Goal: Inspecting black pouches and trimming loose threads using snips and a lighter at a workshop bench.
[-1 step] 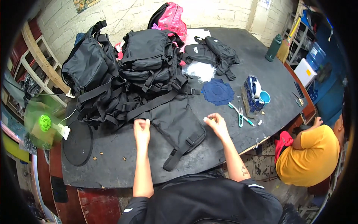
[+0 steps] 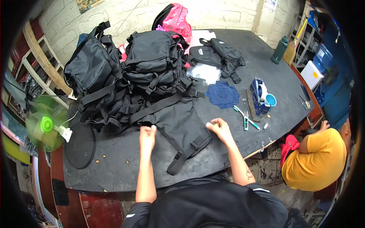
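Observation:
A black fabric bag (image 2: 176, 121) with straps and side-release buckles lies flat on the dark table in front of me. My left hand (image 2: 147, 140) is beside its lower left edge, fingers loosely curled and thumb apart, with nothing visible in it. At the bag's right edge is my right hand (image 2: 221, 131), thumb and fingers bent with a gap between them. It holds nothing I can see; whether it touches the fabric I cannot tell. A wide black strap (image 2: 161, 109) crosses the bag's upper part, and a buckle (image 2: 197, 142) sits near its lower right corner.
Large black bags (image 2: 150, 49) are piled at the back left, smaller black bags (image 2: 216, 53) behind. Right of centre are dark blue fabric pieces (image 2: 223, 95), thread snips (image 2: 246, 119) and a tape dispenser (image 2: 256, 100). A green fan (image 2: 46, 124) spins at left; a person in yellow (image 2: 315, 159) sits at right.
My left hand has drawn slightly toward me and to the right, away from the bag's edge. The right hand has dropped a little. The bag lies as before.

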{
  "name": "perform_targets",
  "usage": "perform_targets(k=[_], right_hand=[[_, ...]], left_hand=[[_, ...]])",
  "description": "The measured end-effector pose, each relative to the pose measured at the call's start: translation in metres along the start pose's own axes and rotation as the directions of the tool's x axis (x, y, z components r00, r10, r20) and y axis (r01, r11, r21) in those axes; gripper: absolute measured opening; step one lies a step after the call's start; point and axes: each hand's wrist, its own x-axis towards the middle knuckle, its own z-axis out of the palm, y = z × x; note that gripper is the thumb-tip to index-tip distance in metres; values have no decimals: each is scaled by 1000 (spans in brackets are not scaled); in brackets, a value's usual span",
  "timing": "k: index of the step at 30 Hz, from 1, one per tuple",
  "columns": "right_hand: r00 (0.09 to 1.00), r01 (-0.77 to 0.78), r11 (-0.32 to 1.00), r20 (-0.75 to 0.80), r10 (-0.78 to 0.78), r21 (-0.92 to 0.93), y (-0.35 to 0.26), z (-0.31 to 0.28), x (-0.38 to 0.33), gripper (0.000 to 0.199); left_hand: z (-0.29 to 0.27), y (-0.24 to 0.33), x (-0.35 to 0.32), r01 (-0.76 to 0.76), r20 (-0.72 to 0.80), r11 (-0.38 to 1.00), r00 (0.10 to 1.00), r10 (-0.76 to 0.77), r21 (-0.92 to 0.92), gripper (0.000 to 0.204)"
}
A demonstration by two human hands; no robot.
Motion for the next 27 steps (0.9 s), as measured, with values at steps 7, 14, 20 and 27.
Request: perform_targets(k=[7, 14, 20, 27], right_hand=[[959, 215, 976, 183, -216, 27, 7, 27, -13, 43], [991, 77, 826, 45, -123, 558, 8, 21, -45, 20], [980, 186, 935, 15, -199, 301, 4, 33, -45, 18], [979, 184, 954, 45, -200, 236, 9, 31, -42, 18]], left_hand=[[46, 15, -63, -194, 109, 981, 975, 193, -3, 88], [18, 145, -57, -635, -83, 712, 761, 644, -300, 58], [-34, 271, 75, -860, -165, 502, 511, 844, -94, 37], [-32, 246, 195, -359, 153, 212, 760, 632, 909, 27]])
